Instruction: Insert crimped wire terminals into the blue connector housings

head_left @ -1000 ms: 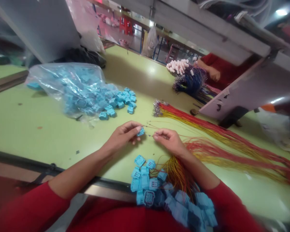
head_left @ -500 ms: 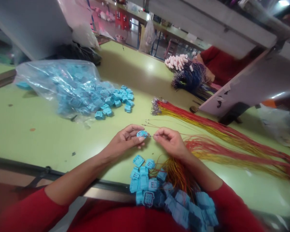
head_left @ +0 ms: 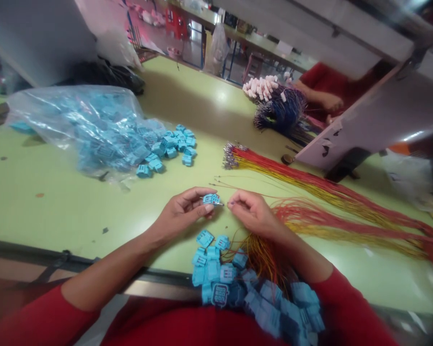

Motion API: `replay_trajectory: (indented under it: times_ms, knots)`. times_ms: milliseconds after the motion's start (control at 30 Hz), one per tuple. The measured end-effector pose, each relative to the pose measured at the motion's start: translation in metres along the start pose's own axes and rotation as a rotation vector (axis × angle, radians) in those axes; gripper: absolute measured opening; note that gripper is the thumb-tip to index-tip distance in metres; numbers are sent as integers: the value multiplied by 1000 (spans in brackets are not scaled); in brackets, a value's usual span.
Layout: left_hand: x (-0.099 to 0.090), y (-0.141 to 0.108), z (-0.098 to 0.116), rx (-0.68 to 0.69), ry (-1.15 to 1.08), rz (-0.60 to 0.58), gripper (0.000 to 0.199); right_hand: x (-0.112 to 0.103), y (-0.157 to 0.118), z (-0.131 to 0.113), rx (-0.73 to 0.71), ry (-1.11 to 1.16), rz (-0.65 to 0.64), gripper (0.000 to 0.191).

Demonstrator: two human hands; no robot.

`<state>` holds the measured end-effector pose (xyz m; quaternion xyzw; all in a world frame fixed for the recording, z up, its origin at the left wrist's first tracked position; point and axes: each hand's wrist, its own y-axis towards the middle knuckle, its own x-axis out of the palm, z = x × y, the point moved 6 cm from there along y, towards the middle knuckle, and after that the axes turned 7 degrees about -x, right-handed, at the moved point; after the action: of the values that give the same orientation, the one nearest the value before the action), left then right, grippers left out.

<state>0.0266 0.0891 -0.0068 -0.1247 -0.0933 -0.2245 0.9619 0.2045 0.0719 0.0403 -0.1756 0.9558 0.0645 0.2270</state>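
Observation:
Between the thumb and fingers of my left hand (head_left: 187, 209) is a blue connector housing (head_left: 210, 199), its face with small openings turned toward my right. My right hand (head_left: 250, 209) is pinched closed around a thin wire, whose metal terminal end (head_left: 221, 204) points at the housing. Whether the tip is inside an opening is too small to tell. Below my hands lies a pile of blue connector housings (head_left: 213, 269), with orange and yellow wires (head_left: 263, 252) running from some of them under my right forearm.
A clear plastic bag (head_left: 72, 110) of blue housings lies at the left, several spilled out (head_left: 180, 139). Bundles of red and yellow wires (head_left: 292, 175) stretch across the right. Beyond them are dark blue wires with pale connectors (head_left: 261, 88), a person's hand (head_left: 330, 102) and a slanted panel (head_left: 368, 120).
The housing in my left hand has turned slightly, and the terminal shows more plainly beside it. The co-worker's hand has moved right, away from the dark blue wires. The whole view has shifted a little.

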Motion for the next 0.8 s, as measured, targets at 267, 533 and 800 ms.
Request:
replay_trajectory:
  times_ms: [267, 533, 800]
  knots:
    - [4, -3, -4, 160, 226, 60, 34, 7, 2, 7, -76, -87, 15, 4]
    - [8, 0, -11, 1, 134, 57, 37, 5, 3, 8, -75, -110, 64, 13]
    - [6, 2, -17, -129, -93, 46, 33, -7, -4, -12, -276, -101, 77, 14]
